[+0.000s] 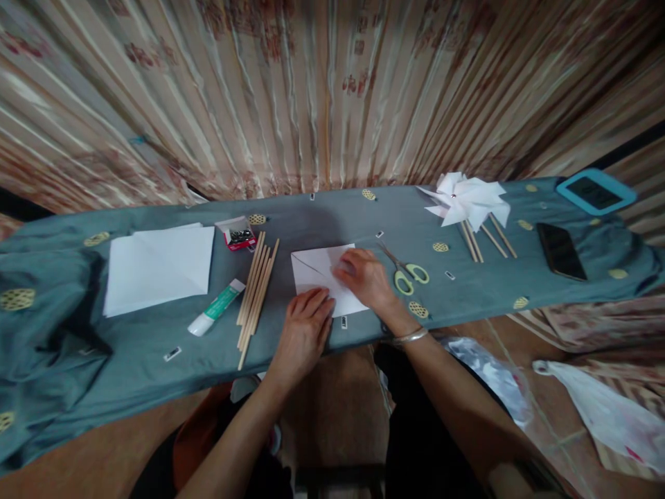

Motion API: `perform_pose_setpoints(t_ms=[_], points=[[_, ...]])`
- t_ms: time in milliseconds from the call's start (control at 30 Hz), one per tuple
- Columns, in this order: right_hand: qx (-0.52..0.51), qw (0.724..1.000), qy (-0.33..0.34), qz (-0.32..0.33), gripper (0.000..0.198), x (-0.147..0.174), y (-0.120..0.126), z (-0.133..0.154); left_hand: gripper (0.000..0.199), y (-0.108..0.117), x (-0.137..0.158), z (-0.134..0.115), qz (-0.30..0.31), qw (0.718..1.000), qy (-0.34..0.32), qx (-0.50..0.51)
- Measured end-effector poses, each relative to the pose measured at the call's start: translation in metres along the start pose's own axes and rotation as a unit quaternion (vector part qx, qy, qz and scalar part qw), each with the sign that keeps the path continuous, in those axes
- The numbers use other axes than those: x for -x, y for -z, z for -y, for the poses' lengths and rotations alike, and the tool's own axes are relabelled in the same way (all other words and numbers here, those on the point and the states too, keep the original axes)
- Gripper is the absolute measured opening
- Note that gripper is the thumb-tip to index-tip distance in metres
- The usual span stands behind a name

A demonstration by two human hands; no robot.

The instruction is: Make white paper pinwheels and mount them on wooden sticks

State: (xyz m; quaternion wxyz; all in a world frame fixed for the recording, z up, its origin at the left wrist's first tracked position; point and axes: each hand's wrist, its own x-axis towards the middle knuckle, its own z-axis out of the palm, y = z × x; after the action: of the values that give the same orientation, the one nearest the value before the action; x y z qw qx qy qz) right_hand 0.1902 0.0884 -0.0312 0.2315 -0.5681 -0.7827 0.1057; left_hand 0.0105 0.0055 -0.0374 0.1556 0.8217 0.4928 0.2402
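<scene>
A white sheet of paper (323, 265) with a diagonal line running from its upper left corner lies on the cloth in front of me. My left hand (307, 320) rests on its lower left part, fingers stretched out flat. Over the paper's right side is my right hand (364, 276), its fingers bent and their tips smeared by motion, so their grip is unclear. Scissors with green handles (410, 274) lie just right of that hand. Left of the paper is a bundle of wooden sticks (255, 298).
Further left are a glue stick (217, 306), a small red box of metal pieces (239, 235) and a stack of white paper (160, 267). At the right lie paper pinwheels (467, 199) on sticks, a phone (561, 251) and a blue-framed device (596, 191). A curtain (312, 97) hangs behind.
</scene>
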Motion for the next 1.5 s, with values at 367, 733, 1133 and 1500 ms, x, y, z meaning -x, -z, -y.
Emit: perform_pose_setpoints(t_ms=[367, 733, 1133, 1500], points=[[0.018, 0.999, -0.047, -0.021, 0.026, -0.019, 0.007, -0.006, 0.032, 0.004, -0.001, 0.000, 0.018, 1.000, -0.004, 0.007], [0.008, 0.998, -0.025, -0.051, 0.018, -0.031, 0.003, -0.034, 0.029, 0.006, -0.002, 0.004, 0.016, 1.000, -0.016, 0.017], [0.054, 0.993, -0.044, -0.096, 0.024, -0.033, -0.008, -0.036, 0.027, 0.011, -0.004, 0.000, 0.039, 0.997, 0.016, 0.069], [0.067, 0.990, -0.014, -0.121, 0.032, -0.033, -0.008, 0.003, 0.022, 0.016, -0.006, -0.001, 0.054, 0.995, 0.020, 0.080]])
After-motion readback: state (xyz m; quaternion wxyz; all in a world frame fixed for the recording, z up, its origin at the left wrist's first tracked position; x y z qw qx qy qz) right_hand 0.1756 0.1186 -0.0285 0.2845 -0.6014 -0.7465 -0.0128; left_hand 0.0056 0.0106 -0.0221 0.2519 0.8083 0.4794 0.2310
